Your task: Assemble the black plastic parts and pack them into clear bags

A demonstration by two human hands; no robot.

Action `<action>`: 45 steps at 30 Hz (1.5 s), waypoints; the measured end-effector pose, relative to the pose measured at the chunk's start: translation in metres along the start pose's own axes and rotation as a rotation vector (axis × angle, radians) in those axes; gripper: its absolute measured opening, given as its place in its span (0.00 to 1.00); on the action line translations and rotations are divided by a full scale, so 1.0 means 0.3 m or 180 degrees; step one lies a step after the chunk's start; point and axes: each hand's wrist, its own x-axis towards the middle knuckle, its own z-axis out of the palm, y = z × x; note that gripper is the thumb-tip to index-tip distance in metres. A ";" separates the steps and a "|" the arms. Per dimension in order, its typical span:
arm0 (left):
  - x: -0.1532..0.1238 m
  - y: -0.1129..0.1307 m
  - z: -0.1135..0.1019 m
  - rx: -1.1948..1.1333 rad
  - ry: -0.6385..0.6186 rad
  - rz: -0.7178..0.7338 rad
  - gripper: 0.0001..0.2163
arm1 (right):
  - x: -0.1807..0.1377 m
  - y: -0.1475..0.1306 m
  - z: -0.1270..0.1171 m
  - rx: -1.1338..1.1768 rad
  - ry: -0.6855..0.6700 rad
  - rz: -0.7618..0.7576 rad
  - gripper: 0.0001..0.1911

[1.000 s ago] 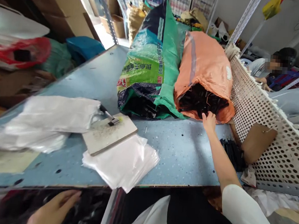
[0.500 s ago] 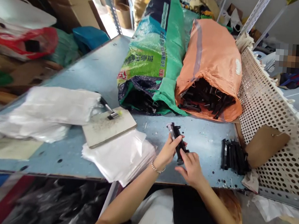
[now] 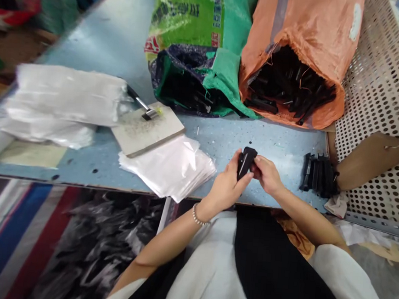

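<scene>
My left hand [image 3: 227, 185] and my right hand [image 3: 267, 174] meet over the near edge of the blue table [image 3: 272, 146], both closed on one small black plastic part [image 3: 246, 161] held upright between them. An orange woven sack [image 3: 297, 51] lies open behind them, full of the same black parts. Beside it lies a green woven sack [image 3: 207, 53], also open toward me. A row of black parts [image 3: 318, 175] rests on the table to the right of my hands. A stack of clear plastic bags [image 3: 174, 166] lies just left of my left hand.
A grey board with a small tool [image 3: 148, 127] sits behind the clear bags. White plastic sheets [image 3: 61, 102] are piled at the left. A white perforated panel [image 3: 383, 90] walls the right side, with brown cardboard [image 3: 368, 158] against it. Black bags [image 3: 109, 243] lie below the table.
The view has tilted down and closer. My hands have drawn the black part nearer to me and turned it upright; a second ago my right hand was at the orange sack's mouth.
</scene>
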 end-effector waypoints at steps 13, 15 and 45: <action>0.048 0.029 -0.031 -0.1224 0.0218 -0.0650 0.19 | -0.114 -0.060 0.063 -0.2513 -0.0334 -0.2280 0.21; 0.066 0.016 -0.023 -0.1221 0.0050 -0.0761 0.19 | -0.104 -0.053 0.053 -0.2443 -0.0530 -0.2507 0.23; 0.146 0.008 -0.027 -0.1303 -0.0462 -0.0089 0.27 | 0.105 -0.034 -0.128 -0.1215 0.0691 -0.0986 0.19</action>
